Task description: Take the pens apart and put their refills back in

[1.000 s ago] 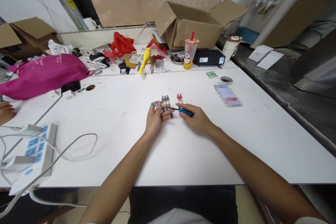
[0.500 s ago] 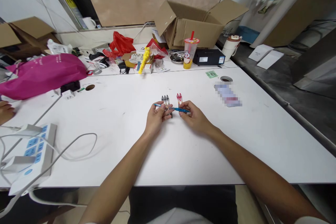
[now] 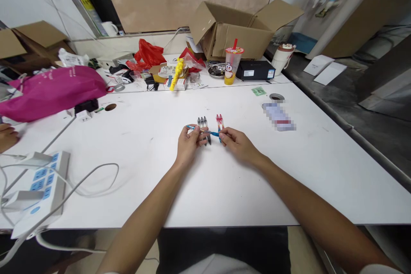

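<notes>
A blue pen (image 3: 208, 132) is held level above the table between my two hands. My left hand (image 3: 186, 144) is closed on its left end, thumb on top and the other fingers curled beneath. At the blue right end my right hand (image 3: 236, 142) pinches it with fingertips and thumb, hiding the tip of that end. Just behind and below the hands lie several pens: a row of black pens (image 3: 202, 120) near my left fingers, and red pens (image 3: 219, 119) near my right fingers. My hands partly cover both groups.
A power strip (image 3: 62, 180) with looping cables sits at the left front. At the back stand a cardboard box (image 3: 244, 36), a drink cup (image 3: 231, 66) and a black box (image 3: 257, 70). Another person's hand (image 3: 8, 137) rests at the left edge, by a magenta bag (image 3: 61, 90).
My right hand's grip has shifted, and its fingers now cover the pen's blue end, which stuck out over them before. The pen has moved slightly left; more of the black pens shows.
</notes>
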`<state>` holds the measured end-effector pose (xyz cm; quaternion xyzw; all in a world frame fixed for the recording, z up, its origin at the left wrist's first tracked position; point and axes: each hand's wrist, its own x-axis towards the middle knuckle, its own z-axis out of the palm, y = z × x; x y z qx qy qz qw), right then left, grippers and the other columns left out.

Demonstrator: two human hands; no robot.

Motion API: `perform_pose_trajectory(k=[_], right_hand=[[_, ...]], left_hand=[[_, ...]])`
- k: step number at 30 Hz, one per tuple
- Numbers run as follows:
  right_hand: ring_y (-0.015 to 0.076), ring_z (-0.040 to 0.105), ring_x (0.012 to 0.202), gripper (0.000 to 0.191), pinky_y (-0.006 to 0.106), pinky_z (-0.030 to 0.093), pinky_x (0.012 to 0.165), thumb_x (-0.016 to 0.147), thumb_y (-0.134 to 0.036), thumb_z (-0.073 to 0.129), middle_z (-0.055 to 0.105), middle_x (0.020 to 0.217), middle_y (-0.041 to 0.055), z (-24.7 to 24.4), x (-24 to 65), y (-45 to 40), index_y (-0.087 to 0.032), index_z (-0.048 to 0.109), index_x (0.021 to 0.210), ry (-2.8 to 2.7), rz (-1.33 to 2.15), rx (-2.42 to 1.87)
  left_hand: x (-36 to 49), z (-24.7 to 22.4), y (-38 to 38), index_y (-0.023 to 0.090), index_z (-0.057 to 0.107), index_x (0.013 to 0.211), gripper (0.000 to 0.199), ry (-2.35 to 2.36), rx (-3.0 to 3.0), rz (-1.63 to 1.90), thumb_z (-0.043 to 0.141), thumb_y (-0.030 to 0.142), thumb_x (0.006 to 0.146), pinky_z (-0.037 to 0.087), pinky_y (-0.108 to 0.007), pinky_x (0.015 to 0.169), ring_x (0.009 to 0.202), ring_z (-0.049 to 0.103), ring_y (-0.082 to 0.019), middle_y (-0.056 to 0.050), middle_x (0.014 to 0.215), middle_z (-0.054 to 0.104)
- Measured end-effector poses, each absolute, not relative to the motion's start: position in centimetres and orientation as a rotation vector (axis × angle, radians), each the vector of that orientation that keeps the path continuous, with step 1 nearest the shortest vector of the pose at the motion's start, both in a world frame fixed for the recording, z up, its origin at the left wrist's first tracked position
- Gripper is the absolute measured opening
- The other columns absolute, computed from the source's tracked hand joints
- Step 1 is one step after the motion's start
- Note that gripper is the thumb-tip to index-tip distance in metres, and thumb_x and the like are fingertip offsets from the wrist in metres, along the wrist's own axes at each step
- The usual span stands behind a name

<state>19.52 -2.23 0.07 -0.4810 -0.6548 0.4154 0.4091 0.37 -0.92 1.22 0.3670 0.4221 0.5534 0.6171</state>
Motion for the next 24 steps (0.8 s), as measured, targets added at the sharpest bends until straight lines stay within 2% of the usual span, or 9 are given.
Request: perform_pose_trajectory(k=[3, 6, 11, 24], right_hand=[[0.0196, 0.059, 0.085, 0.028, 0.036, 0.047, 0.077, 0.090, -0.047, 0.062, 0.066, 0.099, 0.0051, 0.09, 19.60, -2.24, -0.024, 0.060, 0.105, -1.622, 1.026, -1.185], [0.0186, 0.056, 0.075, 0.030, 0.035, 0.045, 0.071, 0.096, -0.050, 0.052, 0.065, 0.085, 0.0037, 0.20, 19.70, -2.30, -0.022, 0.063, 0.092, -1.668, 1.064, -1.238], [0.0195, 0.059, 0.086, 0.025, 0.035, 0.046, 0.077, 0.091, -0.046, 0.062, 0.066, 0.099, 0.0046, 0.04, 19.64, -2.28, -0.024, 0.060, 0.103, -1.629, 1.029, -1.199], [0.0185, 0.056, 0.078, 0.026, 0.035, 0.044, 0.073, 0.095, -0.050, 0.055, 0.063, 0.090, 0.0028, 0.52, 19.54, -2.44, -0.024, 0.057, 0.097, -1.653, 1.051, -1.226]], left_hand=[[0.35, 1.14, -0.87, 0.019, 0.057, 0.098, 0.033, 0.970, 0.847, 1.276, 0.076, 0.043, 0.085, 0.057, -0.024, 0.066, 0.083, 0.075, -0.017, -0.013, 0.107, 0.076], [0.36, 1.06, -0.85, 0.019, 0.057, 0.098, 0.034, 0.965, 0.841, 1.262, 0.076, 0.044, 0.084, 0.058, -0.025, 0.067, 0.083, 0.075, -0.017, -0.012, 0.106, 0.076], [0.41, 1.12, -0.94, 0.020, 0.057, 0.100, 0.035, 0.951, 0.846, 1.250, 0.076, 0.045, 0.084, 0.058, -0.027, 0.069, 0.086, 0.075, -0.018, -0.012, 0.105, 0.076], [0.32, 1.08, -0.81, 0.020, 0.056, 0.103, 0.036, 0.939, 0.873, 1.250, 0.076, 0.042, 0.084, 0.059, -0.028, 0.069, 0.085, 0.075, -0.018, -0.013, 0.108, 0.076]])
